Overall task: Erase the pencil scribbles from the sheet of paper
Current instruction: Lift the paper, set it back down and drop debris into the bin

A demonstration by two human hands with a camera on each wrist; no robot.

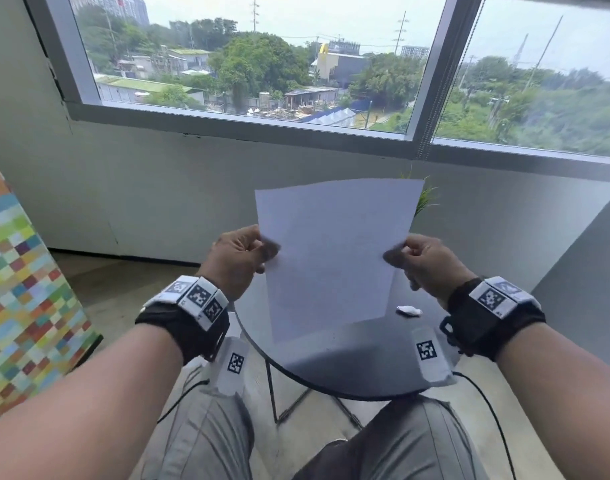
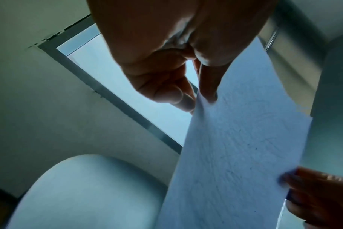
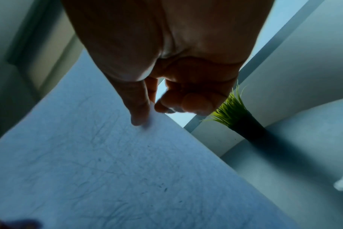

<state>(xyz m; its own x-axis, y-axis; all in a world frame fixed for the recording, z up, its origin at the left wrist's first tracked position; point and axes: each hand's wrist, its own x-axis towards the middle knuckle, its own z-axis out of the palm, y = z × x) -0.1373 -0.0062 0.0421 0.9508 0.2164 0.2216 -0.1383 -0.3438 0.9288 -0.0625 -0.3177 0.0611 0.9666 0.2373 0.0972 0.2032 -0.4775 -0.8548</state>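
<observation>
Head view: a round, dark, glossy table (image 1: pixel 348 372) on thin metal legs stands before a grey wall under a wide window (image 1: pixel 248 64) looking onto trees and rooftops. A panel of small multicoloured squares (image 1: pixel 23 278) leans at 9 o'clock. On the table at 3 o'clock lies a small white crumpled scrap (image 1: pixel 409 310); what it is cannot be told. Green spiky leaves of a plant (image 1: pixel 425 197) in a dark slim vase show behind the sheet at 1 o'clock.

The sheet of paper (image 1: pixel 331 258) is held up in the air above the table, thin, white and rectangular, its long axis running from 6 to 12 o'clock and leaning a little to the right at the top. The left hand (image 1: pixel 239 261) pinches its left edge between thumb and fingers; the right hand (image 1: pixel 426 263) pinches its right edge the same way. In the wrist views faint grey pencil lines (image 3: pixel 108 155) and small dark specks cross the paper's surface.
</observation>
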